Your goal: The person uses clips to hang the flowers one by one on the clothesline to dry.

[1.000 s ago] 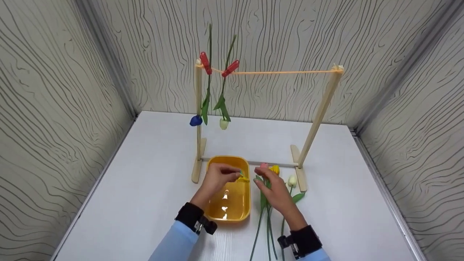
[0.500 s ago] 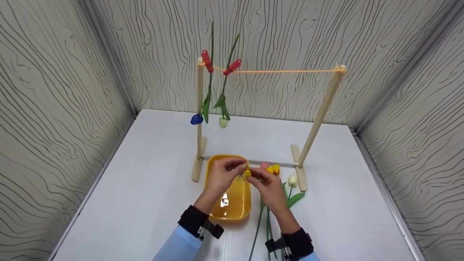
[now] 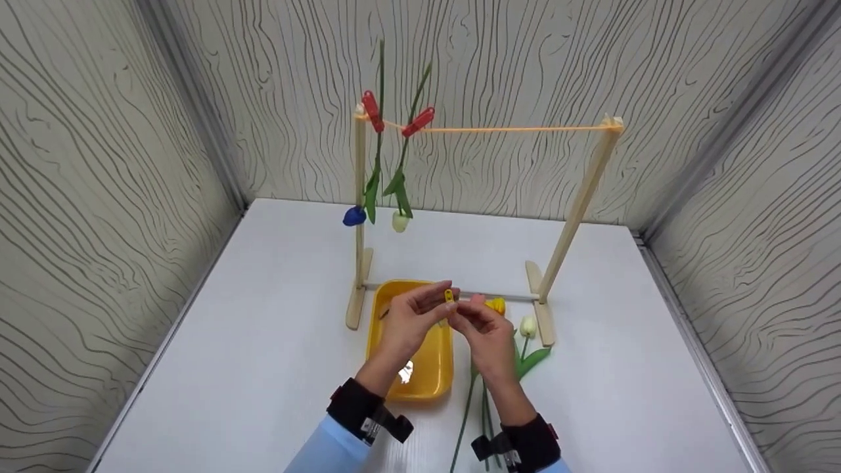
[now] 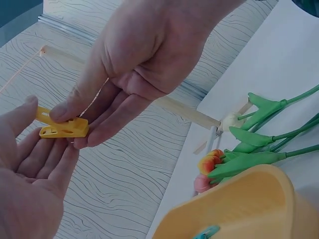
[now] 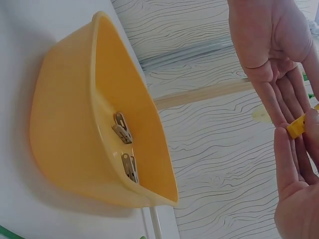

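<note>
Both hands meet above the right rim of the yellow tray (image 3: 379, 368), with a small yellow clothespin (image 3: 449, 295) between their fingertips. My left hand (image 3: 402, 328) pinches it, fingers beneath it in the left wrist view. From the other side my right hand (image 3: 493, 343) also pinches the clothespin (image 4: 65, 130), its thumb lying on top. Grey-brown clothespins (image 5: 122, 128) and a teal one (image 4: 207, 232) lie in the tray. Close to my right hand lie tulips on the table: a pink one (image 4: 202, 183), a white one (image 3: 528, 326) and yellow-orange blooms (image 3: 497, 305); the hand partly hides their stems.
Behind the tray stands a wooden rack (image 3: 578, 217) with an orange string (image 3: 512, 129). At its left end, red clothespins (image 3: 418, 121) hold a blue tulip (image 3: 354, 215) and a white tulip (image 3: 400, 221) upside down. Patterned panels (image 3: 118, 197) enclose the table (image 3: 263, 315).
My right hand has moved left from over the tulips to meet my left hand. The yellow clothespin, first in my left hand alone, has risen slightly and turned, and both hands now pinch it.
</note>
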The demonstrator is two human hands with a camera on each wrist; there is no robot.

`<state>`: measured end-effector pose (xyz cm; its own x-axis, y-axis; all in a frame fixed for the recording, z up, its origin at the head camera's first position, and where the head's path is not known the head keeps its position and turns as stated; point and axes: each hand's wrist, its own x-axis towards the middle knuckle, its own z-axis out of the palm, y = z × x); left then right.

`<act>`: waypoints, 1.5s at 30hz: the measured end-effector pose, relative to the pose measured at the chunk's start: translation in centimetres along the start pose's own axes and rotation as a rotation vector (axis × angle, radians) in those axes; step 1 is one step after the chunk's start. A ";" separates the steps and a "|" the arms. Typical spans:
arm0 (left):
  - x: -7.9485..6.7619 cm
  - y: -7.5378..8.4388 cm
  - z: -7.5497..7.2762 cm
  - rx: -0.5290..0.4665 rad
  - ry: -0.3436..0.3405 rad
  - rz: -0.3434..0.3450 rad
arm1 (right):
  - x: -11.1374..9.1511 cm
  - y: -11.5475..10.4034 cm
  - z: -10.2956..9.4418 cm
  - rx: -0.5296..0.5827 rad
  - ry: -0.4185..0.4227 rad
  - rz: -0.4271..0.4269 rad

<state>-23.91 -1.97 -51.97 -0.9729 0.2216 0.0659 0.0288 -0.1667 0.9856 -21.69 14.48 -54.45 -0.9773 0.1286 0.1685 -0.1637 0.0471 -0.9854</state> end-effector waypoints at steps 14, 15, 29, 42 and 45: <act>0.2 0.4 0.2 -0.059 0.065 -0.120 | -0.3 -0.1 0.6 -0.014 0.095 -0.045; 0.2 0.5 0.2 -0.059 0.065 -0.117 | -0.3 -0.1 0.6 -0.017 0.096 -0.052; 0.5 0.9 -0.1 -0.012 0.079 -0.098 | 0.0 -0.2 0.2 -0.048 0.067 -0.093; 0.7 1.5 -0.5 0.020 0.123 -0.025 | 0.4 -0.2 -2.2 -0.612 -0.244 -0.290; 0.8 1.7 -0.8 -0.004 0.136 -0.016 | 1.1 0.1 -3.7 -0.798 -0.327 -0.402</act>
<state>-24.83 -2.87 -50.35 -0.9953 0.0924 0.0281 0.0122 -0.1683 0.9857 -22.26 18.26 -54.25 -0.8768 -0.3224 0.3567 -0.4738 0.7054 -0.5271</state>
